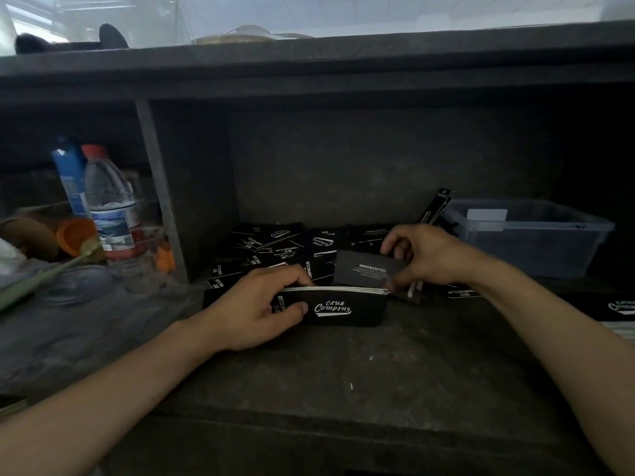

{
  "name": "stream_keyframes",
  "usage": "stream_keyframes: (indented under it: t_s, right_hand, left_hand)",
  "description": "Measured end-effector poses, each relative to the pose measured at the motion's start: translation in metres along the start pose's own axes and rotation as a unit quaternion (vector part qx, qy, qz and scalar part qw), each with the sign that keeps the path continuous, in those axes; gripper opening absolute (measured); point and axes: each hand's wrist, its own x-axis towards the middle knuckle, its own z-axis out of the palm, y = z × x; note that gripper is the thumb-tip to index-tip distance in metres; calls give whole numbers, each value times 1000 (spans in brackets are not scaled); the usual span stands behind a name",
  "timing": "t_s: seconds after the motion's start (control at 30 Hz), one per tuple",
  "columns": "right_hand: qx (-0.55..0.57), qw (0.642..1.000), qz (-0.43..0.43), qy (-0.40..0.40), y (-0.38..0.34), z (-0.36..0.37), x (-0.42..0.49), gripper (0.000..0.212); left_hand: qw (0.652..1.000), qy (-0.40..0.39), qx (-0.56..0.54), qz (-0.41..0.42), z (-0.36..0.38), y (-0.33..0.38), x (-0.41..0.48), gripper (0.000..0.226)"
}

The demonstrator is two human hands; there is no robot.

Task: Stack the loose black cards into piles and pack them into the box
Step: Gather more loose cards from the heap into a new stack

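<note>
On the shelf (343, 365), left hand (254, 310) gripping card stack (343, 307), right hand (429, 255) pinching single card (364, 269)

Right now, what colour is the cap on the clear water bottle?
Red. The cap on the water bottle shows best in the head view, the only view here.

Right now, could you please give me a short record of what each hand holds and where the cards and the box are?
left hand: grips a stack of black cards, held on edge, logo facing the camera
right hand: pinches a single card just behind the stack
loose cards: scattered heap at the back of the shelf
clear plastic box: right of the heap, contents unclear
water bottle: upright, left compartment
</note>
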Motion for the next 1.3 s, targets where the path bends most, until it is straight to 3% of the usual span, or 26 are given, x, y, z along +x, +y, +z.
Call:
stream_keyframes:
  t_s: [0.33, 0.5, 0.7, 0.9, 0.97, 1.07, 1.1, 1.17, 1.23, 1.3]
  right_hand:
    - [253, 965, 23, 63, -9, -12, -3, 14]
    - [342, 936, 3, -80, -19, -17, -10, 31]
    - [149, 985, -74, 42, -15, -16, -12, 15]
    - [133, 980, -95, -111, -24, 4, -13, 22]
    - [180, 973, -92, -115, -26, 13, -7, 23]
    - [201, 975, -97, -17, -12, 19, 7, 22]
    - [149, 982, -114, 6, -5, 21, 11, 27]
    - [27, 989, -142, -29, 7, 31, 15, 39]
    - [-72, 985, -143, -62, 10, 34, 19, 38]
    - [-152, 978, -143, -21, 10, 29, 23, 33]
  left_hand:
    - [1000, 12, 13, 12, 0, 2, 2, 7]
    - [999, 19, 18, 25, 0, -1, 2, 10]
    - [999, 31, 9, 12, 0, 0, 1, 18]
    - [998, 25, -51, -30, 2, 2, 2, 47]
    - [997, 6, -69, -39, 3, 4, 2, 55]
    - [999, 8, -32, -10, 2, 3, 2, 33]
    - [1000, 9, -16, 0, 1, 3, 2, 23]
    - [1000, 8, 10, 6, -1, 4, 2, 14]
    - [999, 13, 34, 3, -1, 4, 2, 12]
    - [999, 22, 46, 0, -2, 3, 1, 14]
